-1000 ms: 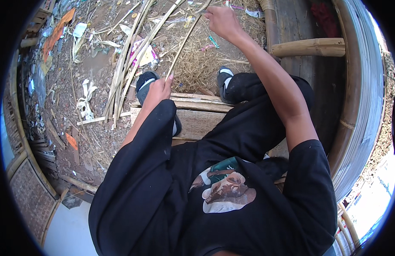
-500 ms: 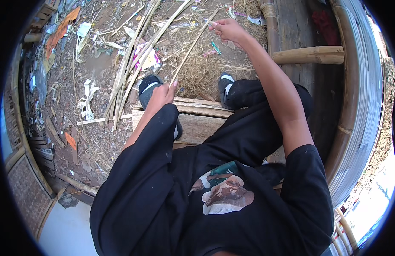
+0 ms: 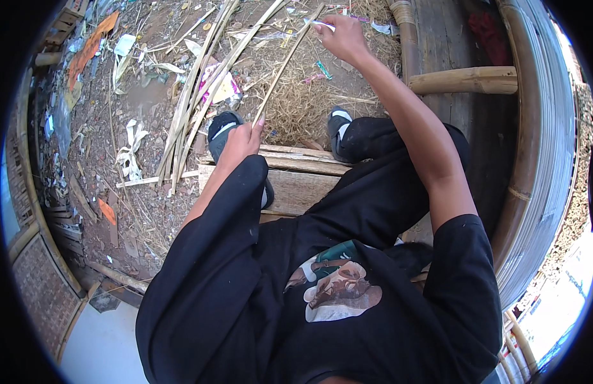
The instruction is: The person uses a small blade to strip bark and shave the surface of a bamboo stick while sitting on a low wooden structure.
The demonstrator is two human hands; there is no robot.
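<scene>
My left hand [image 3: 243, 139] is closed around the near end of a thin bamboo strip [image 3: 284, 66], beside my left knee. From there the strip slants away, up and to the right over the ground. Near its far end, my right hand [image 3: 345, 38] is closed on a thin whitish blade-like piece [image 3: 323, 25]. That piece points left toward the strip; whether the two touch, I cannot tell. Fine pale shavings [image 3: 296, 105] lie in a heap between my feet, below the strip.
Several long split bamboo strips [image 3: 203, 83] lie on the littered ground to the left. A wooden plank step [image 3: 296, 192] is at my feet. On the right are a bamboo crossbar [image 3: 463, 81] and a thick curved bamboo pole [image 3: 520, 147]. An orange scrap [image 3: 91, 48] lies far left.
My right hand has moved slightly farther away, its whitish piece now showing more plainly. The strip's far end has shifted a little left. My left hand stays nearly in place.
</scene>
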